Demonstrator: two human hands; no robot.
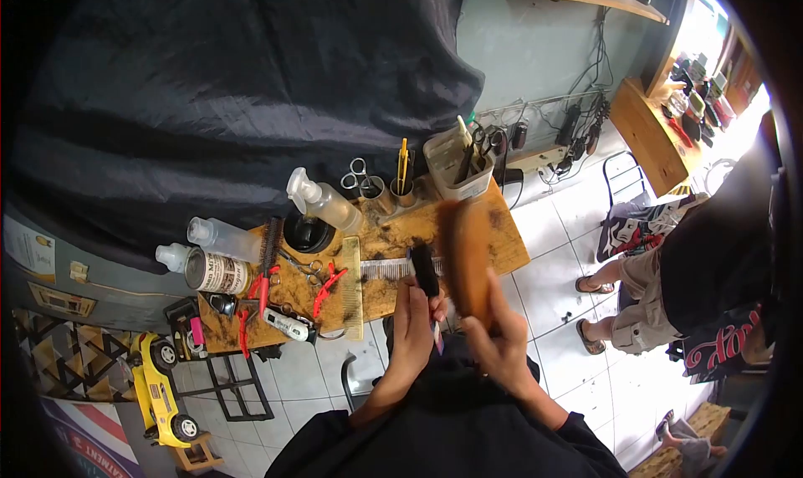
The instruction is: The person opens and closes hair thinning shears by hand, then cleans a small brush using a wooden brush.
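My right hand (500,340) is closed around the lower end of a wooden-backed brush (468,265), which is smeared by motion and held upright over the table's right part. Close beside it, my left hand (410,323) grips a small black-headed tool (425,269); its exact kind is unclear. The two tools are near each other, and I cannot tell whether they touch. Behind my left hand lies a pale comb (385,269). A longer yellowish comb (352,290) rests to its left, beside a red hair clip (328,291).
Dark hair clippings cover the wooden table (502,231). On it stand a spray bottle (330,204), a grey tool bin (456,164), a labelled can (213,270), a round brush (269,248) and a white clipper (286,324). A person (661,294) stands at right; a yellow toy car (163,394) is left.
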